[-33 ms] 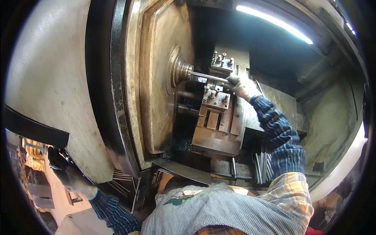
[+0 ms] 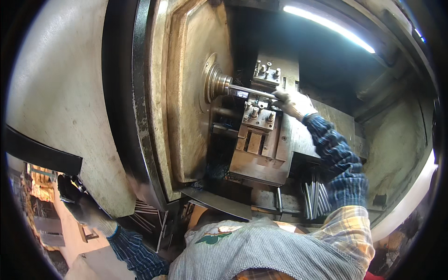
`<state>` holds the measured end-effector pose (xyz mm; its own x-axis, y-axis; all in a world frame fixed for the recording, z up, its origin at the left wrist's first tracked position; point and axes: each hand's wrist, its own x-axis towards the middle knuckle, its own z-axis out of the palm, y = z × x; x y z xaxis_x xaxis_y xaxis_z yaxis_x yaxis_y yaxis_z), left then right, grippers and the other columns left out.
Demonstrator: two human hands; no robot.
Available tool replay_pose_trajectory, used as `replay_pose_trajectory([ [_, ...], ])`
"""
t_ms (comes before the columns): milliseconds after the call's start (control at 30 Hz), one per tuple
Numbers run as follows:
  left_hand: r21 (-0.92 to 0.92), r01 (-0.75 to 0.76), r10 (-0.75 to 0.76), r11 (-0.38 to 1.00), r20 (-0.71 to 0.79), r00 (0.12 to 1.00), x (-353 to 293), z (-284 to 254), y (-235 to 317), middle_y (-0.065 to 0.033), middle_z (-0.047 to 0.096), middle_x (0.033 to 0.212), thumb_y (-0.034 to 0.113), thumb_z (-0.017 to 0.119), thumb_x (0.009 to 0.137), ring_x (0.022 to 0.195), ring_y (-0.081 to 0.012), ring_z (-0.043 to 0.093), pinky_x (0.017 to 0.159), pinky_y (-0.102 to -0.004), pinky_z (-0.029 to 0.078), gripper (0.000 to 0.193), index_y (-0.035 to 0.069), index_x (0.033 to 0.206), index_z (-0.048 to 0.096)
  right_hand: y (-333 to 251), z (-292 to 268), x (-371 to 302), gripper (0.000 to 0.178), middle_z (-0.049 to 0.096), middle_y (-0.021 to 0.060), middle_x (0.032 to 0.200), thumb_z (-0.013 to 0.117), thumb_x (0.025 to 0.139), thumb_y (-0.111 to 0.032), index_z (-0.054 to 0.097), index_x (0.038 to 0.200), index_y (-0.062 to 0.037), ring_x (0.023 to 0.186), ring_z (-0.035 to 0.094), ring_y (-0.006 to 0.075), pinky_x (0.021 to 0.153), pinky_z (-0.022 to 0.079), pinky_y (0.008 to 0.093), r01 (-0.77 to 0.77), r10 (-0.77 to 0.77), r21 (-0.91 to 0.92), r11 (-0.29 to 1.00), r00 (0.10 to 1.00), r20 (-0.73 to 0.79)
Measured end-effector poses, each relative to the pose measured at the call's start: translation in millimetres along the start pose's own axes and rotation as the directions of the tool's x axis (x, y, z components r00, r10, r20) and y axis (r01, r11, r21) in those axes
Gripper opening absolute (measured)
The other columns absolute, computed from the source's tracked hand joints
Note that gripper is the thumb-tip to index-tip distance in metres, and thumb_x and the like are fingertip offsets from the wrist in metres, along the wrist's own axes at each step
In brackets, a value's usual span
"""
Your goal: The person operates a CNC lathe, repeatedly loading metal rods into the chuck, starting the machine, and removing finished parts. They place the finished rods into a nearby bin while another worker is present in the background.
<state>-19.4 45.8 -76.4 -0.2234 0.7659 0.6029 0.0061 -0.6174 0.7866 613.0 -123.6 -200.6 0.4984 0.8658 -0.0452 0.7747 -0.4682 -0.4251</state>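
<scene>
A slim metal rod (image 2: 253, 92) runs from the round steel collet (image 2: 222, 86) of a lathe toward the right. My right hand (image 2: 295, 103), in a pale glove with darkened fingertips, is closed on the rod's free end. Beneath the rod, a tool block with upright bolts (image 2: 259, 116) stands on the slide; behind it is a second bolted block (image 2: 267, 74). Far to the left, my left hand (image 2: 80, 203), in a dark-stained glove, reaches up beside the lower corner of the pale machine housing (image 2: 105, 172). Its fingers are in shadow, and what they touch cannot be made out.
Several metal rods (image 2: 315, 198) stand bundled below my right forearm, and more thin rods (image 2: 143, 221) lie at the lower left. A curved metal sheet (image 2: 219, 204) edges the machine's front. A bright tube lamp (image 2: 329, 28) hangs at the upper right.
My right hand and forearm have shifted very slightly to the right, still at the rod's end. The whole view has moved a little. My left hand stays at the housing corner.
</scene>
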Motion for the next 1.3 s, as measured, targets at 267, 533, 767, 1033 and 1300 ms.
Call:
replay_pose_trajectory([
  [267, -0.081, -0.154, 0.154, 0.985, 0.003, 0.988, -12, 0, -9, -0.0159, 0.050, 0.150, 0.017, 0.051, 0.095, 0.137, -0.0293, 0.048, 0.115, -0.0441, 0.039, 0.059, -0.002, 0.150, 0.043, -35, -22, 15, 0.038, 0.071, 0.0145, 0.085, 0.068, 0.095, -0.045, 0.069, 0.096, -0.0067, 0.083, 0.071, 0.0294, 0.075, 0.054, 0.0425, 0.081, -0.067, -0.144, 0.986, 0.992, 0.104],
  [533, 0.223, -0.209, 0.223, 0.952, -0.043, 0.974, -11, 9, -4, -0.0140, 0.056, 0.146, 0.009, 0.038, 0.106, 0.126, -0.0250, 0.057, 0.105, -0.0376, 0.047, 0.043, 0.003, 0.148, 0.049, -102, 18, 115, 0.026, 0.076, 0.0123, 0.092, 0.074, 0.086, -0.022, 0.076, 0.108, -0.0095, 0.081, 0.073, 0.0290, 0.078, 0.058, 0.0375, 0.185, -0.164, -0.060, 0.981, 0.953, 0.254],
  [767, 0.185, -0.110, 0.129, 0.977, -0.095, 0.987, -13, 42, 29, -0.0186, 0.066, 0.128, -0.012, 0.047, 0.087, 0.115, -0.0224, 0.066, 0.097, -0.0342, 0.055, 0.050, -0.003, 0.136, 0.057, -97, 38, 136, 0.023, 0.071, 0.0082, 0.078, 0.066, 0.087, -0.009, 0.073, 0.107, -0.0017, 0.066, 0.068, 0.0131, 0.059, 0.055, 0.0320, 0.246, -0.250, 0.049, 0.968, 0.923, 0.292],
  [1033, 0.482, -0.398, 0.441, 0.780, 0.027, 0.897, -49, 49, 47, -0.0093, 0.076, 0.097, -0.007, 0.066, 0.086, 0.086, -0.0156, 0.073, 0.075, -0.0290, 0.059, 0.046, 0.003, 0.131, 0.062, -133, 10, 96, 0.049, 0.070, 0.0103, 0.094, 0.064, 0.084, -0.008, 0.060, 0.133, -0.0027, 0.070, 0.065, 0.0133, 0.060, 0.053, 0.0290, 0.028, -0.114, 0.211, 0.977, 0.907, 0.405],
  [1300, 0.520, -0.453, 0.313, 0.725, 0.338, 0.888, -24, -5, 56, -0.0136, 0.074, 0.102, 0.001, 0.059, 0.091, 0.074, -0.0169, 0.069, 0.066, -0.0285, 0.055, 0.038, 0.003, 0.129, 0.063, -200, -49, -12, 0.058, 0.071, 0.0160, 0.121, 0.067, 0.096, -0.029, 0.052, 0.146, -0.0045, 0.098, 0.069, 0.0217, 0.086, 0.055, 0.0318, 0.384, -0.378, 0.155, 0.910, 0.923, -0.066],
])
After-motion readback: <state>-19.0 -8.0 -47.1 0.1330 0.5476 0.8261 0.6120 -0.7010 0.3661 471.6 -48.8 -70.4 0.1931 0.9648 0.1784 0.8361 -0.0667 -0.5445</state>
